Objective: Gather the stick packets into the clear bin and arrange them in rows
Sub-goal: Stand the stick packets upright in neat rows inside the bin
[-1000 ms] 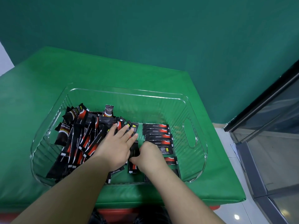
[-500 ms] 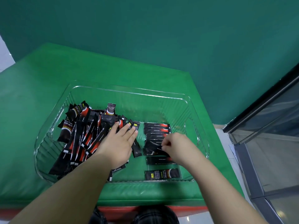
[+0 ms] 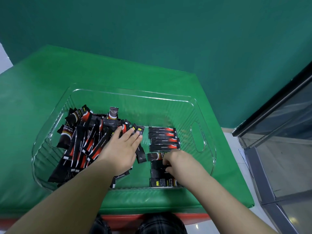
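A clear ribbed bin [image 3: 135,95] sits on a green padded table. Its left half holds a loose heap of black and red stick packets [image 3: 84,142]. On the right, a neat row of packets [image 3: 163,138] lies flat, stacked from far to near. My left hand [image 3: 121,149] rests flat with straight fingers on the right edge of the heap. My right hand [image 3: 177,163] has curled fingers that pinch a packet [image 3: 154,156] in the middle of the row. One more packet [image 3: 160,182] lies at the near wall.
The green table [image 3: 50,78] extends left and behind the bin. A dark glass panel and tiled floor [image 3: 278,149] lie past the table's right edge. The bin has handle cutouts [image 3: 197,137] in its side walls.
My right hand carried a packet from the centre of the bin over to the row on the right and set it into line. My left hand stayed on the heap.
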Motion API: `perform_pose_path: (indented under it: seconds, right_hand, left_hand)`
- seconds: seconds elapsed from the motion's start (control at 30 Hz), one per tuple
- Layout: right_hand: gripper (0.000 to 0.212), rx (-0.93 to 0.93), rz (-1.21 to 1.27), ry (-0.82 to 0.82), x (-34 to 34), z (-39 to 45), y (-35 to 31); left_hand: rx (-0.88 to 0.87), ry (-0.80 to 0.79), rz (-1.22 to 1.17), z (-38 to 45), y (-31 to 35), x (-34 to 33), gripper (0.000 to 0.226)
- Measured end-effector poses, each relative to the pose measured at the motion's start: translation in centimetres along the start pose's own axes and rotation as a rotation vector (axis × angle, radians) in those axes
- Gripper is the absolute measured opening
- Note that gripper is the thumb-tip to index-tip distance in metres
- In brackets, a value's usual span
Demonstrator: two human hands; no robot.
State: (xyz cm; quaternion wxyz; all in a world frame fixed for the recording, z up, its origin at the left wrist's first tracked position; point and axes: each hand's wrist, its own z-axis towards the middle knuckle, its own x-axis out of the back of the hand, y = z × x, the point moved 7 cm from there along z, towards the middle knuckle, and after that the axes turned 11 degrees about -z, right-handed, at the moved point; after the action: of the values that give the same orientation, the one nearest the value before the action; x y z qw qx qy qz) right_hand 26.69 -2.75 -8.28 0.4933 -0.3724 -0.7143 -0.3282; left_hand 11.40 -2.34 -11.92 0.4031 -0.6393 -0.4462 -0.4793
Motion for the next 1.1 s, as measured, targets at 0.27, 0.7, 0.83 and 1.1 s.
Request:
perform_pose_path:
  seconds: [0.27, 0.7, 0.83, 1.1]
  right_hand:
    - [0.014, -0.018, 0.044, 0.013, -0.5, 0.0, 0.1]
    - [0.043, -0.062, -0.012, -0.116, -1.3, 1.0, -3.0]
    - [0.049, -0.112, 0.030, -0.196, -2.3, 1.1, -2.7]
    - [0.052, -0.141, 0.093, -0.201, -2.2, 0.8, -2.2]
  left_hand:
    - [0.005, 0.001, -0.010, 0.0, 0.0, 0.0, 0.061]
    - [0.016, 0.013, -0.026, 0.2, 0.1, -0.1, 0.061]
    - [0.017, 0.025, -0.030, 0.2, 0.1, 0.0, 0.061]
    - [0.020, 0.027, -0.026, 0.2, 0.1, 0.0, 0.061]
